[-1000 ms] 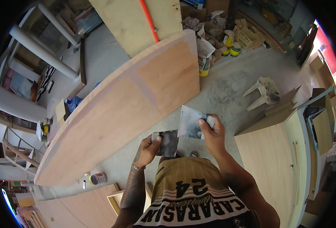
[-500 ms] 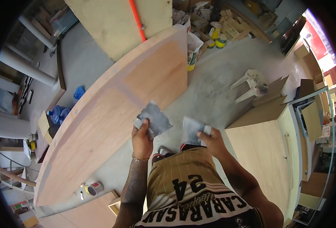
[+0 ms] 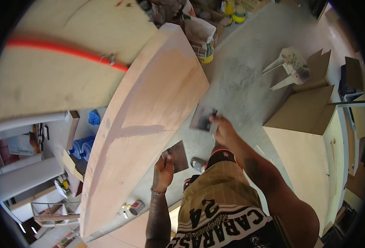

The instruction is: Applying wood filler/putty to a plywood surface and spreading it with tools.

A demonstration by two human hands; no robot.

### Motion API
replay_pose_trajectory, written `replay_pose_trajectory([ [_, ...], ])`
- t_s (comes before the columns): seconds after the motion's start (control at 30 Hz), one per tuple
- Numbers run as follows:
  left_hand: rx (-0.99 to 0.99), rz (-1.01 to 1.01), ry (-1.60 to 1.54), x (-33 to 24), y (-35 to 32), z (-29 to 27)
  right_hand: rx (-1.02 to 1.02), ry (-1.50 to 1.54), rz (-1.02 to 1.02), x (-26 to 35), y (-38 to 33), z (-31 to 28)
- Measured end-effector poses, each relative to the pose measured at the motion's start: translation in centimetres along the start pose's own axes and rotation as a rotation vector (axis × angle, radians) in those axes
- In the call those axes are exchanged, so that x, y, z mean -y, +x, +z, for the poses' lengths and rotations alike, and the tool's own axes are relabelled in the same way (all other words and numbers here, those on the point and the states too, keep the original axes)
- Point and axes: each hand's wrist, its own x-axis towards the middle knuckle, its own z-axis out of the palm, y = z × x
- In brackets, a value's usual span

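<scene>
My left hand [image 3: 163, 172] is closed around the edge of a flat, dark, squarish putty scraper [image 3: 180, 157], close to the panel's lower edge. Further ahead, my right hand [image 3: 223, 129] grips a second putty scraper [image 3: 200, 119], grey with dark smears and slightly blurred. That blade is near the edge of a large curved wooden panel [image 3: 149, 105]; I cannot tell whether it touches. Pale, purplish-grey filler bands [image 3: 143, 130] run across the panel's face and along its curved rim.
A stained white stool [image 3: 292, 68] lies tipped on the concrete floor. To the right stands a pale wooden cabinet [image 3: 298, 157] with an open cardboard box. A paint can [image 3: 137, 207] sits below the panel; blue water jugs [image 3: 82, 148] and a white sack [image 3: 200, 35] are behind it.
My view has turned and shifted. My right hand has moved forward with its scraper toward the panel's far end, while my left hand and its scraper sit lower, apart from it.
</scene>
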Motion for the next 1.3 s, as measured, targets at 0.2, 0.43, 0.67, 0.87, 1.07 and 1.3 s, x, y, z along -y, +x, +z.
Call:
replay_pose_trajectory([
  [0.2,-0.184,0.051,0.331,2.9,4.8,2.6,-0.245,0.038,-0.206,6.4,20.5,-5.5],
  [0.43,-0.22,-0.313,0.146,3.2,1.8,3.1,-0.375,-0.158,-0.218,7.5,31.7,-4.1],
  [0.67,-0.298,-0.408,-0.145,1.0,3.6,5.1,-0.465,-0.559,-0.478,6.8,36.6,-1.9],
  [0.87,-0.294,-0.364,-0.144,1.7,4.6,5.0,-0.413,-1.002,-0.823,3.6,32.8,0.9],
  [1.07,-0.299,-0.317,-0.134,0.9,4.8,5.4,-0.594,-0.617,-0.423,6.0,33.0,-4.1],
  [1.3,-0.432,-0.372,-0.127,2.6,1.7,4.5,-0.225,-0.707,-0.42,4.0,31.6,0.8],
])
